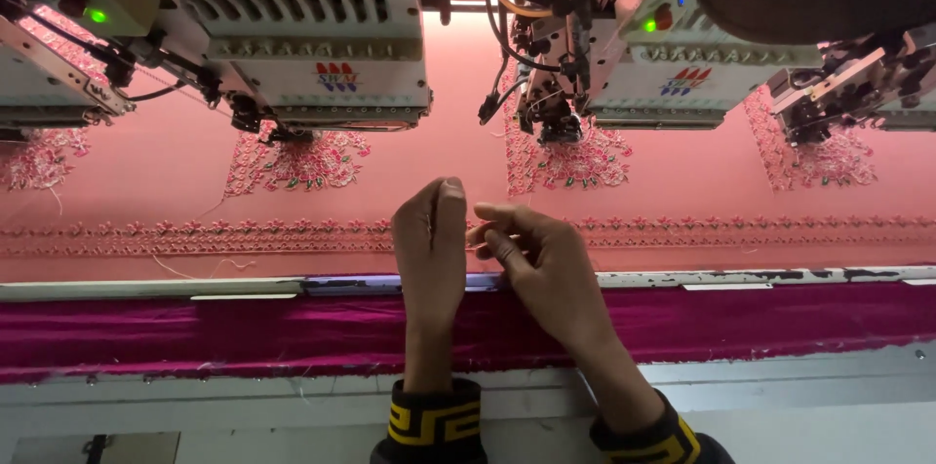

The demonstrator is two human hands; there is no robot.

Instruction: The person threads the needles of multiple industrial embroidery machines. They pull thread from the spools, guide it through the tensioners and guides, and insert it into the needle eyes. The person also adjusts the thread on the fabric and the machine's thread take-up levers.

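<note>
My left hand (431,240) and my right hand (531,254) are raised close together over a stretched pink fabric (458,152). Both pinch their fingertips around something very thin between them, probably a thread, too fine to see clearly. A small dark sliver shows at the left fingers. The fabric carries floral embroidered motifs (297,162) and a long embroidered border band (195,233). The two nearest embroidery machine heads, one (322,64) and another (673,64), stand just beyond my hands. My sleeves have black and yellow cuffs.
More machine heads sit at the far left (49,55) and far right (858,84). A worn metal frame rail (244,286) runs across in front of the pink fabric, with a magenta cloth strip (195,332) and a grey table edge below.
</note>
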